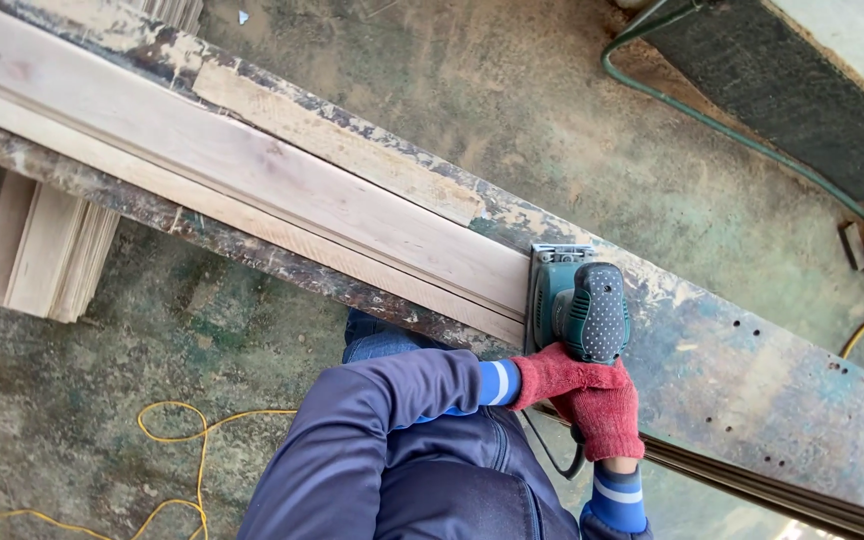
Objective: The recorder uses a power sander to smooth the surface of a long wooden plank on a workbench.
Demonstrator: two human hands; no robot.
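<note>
Work in hand: the person is running a green power sander (577, 310) over the end of a pale wooden board (252, 170) that is lying lengthways on a long, paint-stained workbench (752, 370).
Where the sander is sitting: its pad is resting on the board's right end, near the bench's near edge, with bare bench top stretching away to the right.
Left hand (557, 375): gloved in red, it is wrapping over the rear of the sander's dotted grip, fingers closed on the tool.
Right hand (607, 420): also in a red glove, it is pressing in just behind the left, and appears closed around the back of the sander; the fingers underneath are hidden.
Doing it well: by the look of it, the pad is needing to stay flat, not tipped over the board's end, with even, light pressure from both hands and strokes following the board's length.
Cord: the sander's dark lead (557, 455) is looping down below the hands, off the bench's near edge; keeping it behind the tool seems wise.
Floor: a yellow cable (167, 440) is lying coiled on the dusty ground, and stacked boards (42, 250) are sitting under the bench's left end.
</note>
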